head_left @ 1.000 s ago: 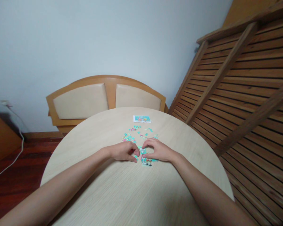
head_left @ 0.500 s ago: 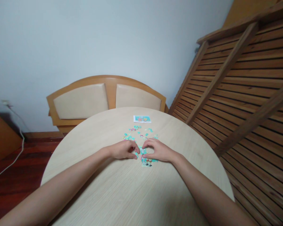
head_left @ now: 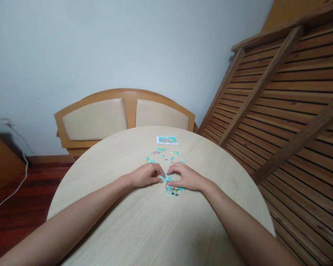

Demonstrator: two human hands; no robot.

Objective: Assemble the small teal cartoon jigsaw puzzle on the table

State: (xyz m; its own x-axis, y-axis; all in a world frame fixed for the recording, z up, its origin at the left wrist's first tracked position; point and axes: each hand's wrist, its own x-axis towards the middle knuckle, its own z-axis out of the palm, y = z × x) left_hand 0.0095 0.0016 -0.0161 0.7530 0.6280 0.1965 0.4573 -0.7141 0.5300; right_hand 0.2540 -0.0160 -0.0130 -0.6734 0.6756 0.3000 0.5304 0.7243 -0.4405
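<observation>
A partly joined jigsaw puzzle (head_left: 170, 191), turquoise with cartoon figures, lies flat on the table between my hands. My left hand (head_left: 146, 175) is at its left side, thumb and forefinger curled round a small turquoise jigsaw piece (head_left: 162, 178) by the puzzle's edge. Over the upper right of the joined part rests my right hand (head_left: 187, 176), its thumb and fingertips touching the puzzle and covering some of it. Just beyond the hands, loose jigsaw pieces (head_left: 161, 150) are scattered, some partly hidden behind the fingers.
A small picture card (head_left: 167, 140) with a turquoise cartoon print lies past the loose pieces. The round pale wooden table (head_left: 122, 229) reaches towards a padded headboard (head_left: 96, 120) by the wall. Wooden slats (head_left: 294, 103) lean at the right.
My left hand has shifted slightly up and right, bringing its thumb and the jigsaw piece nearer the joined puzzle. My right hand stays in place.
</observation>
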